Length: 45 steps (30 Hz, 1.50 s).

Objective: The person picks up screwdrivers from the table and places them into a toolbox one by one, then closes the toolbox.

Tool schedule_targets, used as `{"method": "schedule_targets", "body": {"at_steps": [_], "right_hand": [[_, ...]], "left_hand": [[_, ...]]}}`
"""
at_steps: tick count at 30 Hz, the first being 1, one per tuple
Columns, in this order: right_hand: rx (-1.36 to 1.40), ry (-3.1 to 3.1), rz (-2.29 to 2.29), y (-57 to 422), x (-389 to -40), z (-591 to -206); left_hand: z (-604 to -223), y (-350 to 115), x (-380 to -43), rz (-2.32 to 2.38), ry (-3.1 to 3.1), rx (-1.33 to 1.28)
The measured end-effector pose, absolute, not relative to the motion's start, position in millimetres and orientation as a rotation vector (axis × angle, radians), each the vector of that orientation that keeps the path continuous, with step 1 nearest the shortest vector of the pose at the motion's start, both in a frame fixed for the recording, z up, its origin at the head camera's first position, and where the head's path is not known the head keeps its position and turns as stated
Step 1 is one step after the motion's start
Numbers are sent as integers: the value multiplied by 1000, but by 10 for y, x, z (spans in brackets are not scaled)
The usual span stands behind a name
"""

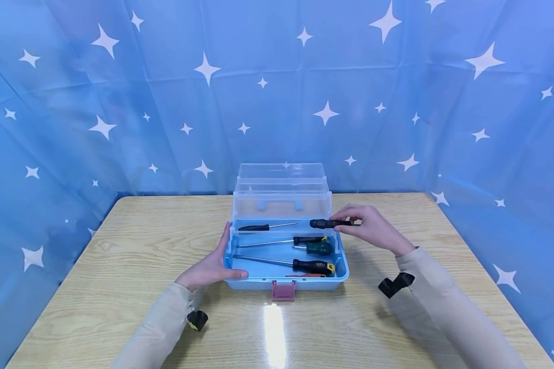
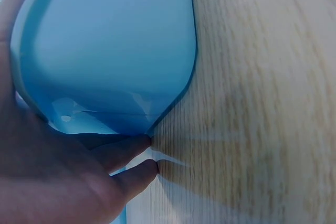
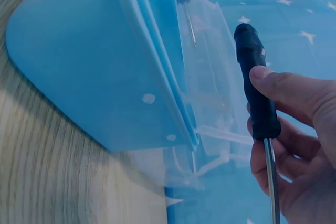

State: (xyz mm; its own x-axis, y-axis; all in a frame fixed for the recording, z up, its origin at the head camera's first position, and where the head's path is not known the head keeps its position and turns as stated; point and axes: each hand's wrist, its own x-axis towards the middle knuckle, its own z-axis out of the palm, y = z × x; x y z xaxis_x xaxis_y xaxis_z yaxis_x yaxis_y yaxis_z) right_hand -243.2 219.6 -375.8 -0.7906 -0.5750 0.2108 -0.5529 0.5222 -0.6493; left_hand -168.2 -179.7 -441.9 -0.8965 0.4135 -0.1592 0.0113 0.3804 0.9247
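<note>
A light blue toolbox [image 1: 254,283] stands on the table with its clear lid [image 1: 282,205] raised. My left hand [image 1: 212,266] holds its left end, thumb along the front rim and fingers against the side; the left wrist view shows fingertips low by the box's corner. Over the back right of the box, my right hand [image 1: 367,225] pinches a black-handled screwdriver [image 3: 254,85] by its handle, the metal shaft running back past the palm. Inside lie a long yellow-and-black screwdriver [image 1: 310,266], a dark green stubby screwdriver [image 1: 320,248] and slim black screwdrivers [image 1: 254,227].
A red-orange piece [image 1: 307,275] lies by the front wall inside the box, partly hidden. The purple latch [image 1: 283,291] hangs at the front. Behind the wooden table [image 1: 157,241] hangs a blue curtain [image 1: 277,92] with white stars.
</note>
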Motion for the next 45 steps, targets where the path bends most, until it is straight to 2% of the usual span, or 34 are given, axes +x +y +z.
{"method": "schedule_targets", "body": {"at_steps": [45], "right_hand": [[-1052, 2650, -1137, 1712, -2713, -3629]], "left_hand": [[-4417, -1783, -1684, 1503, 2287, 299]]}}
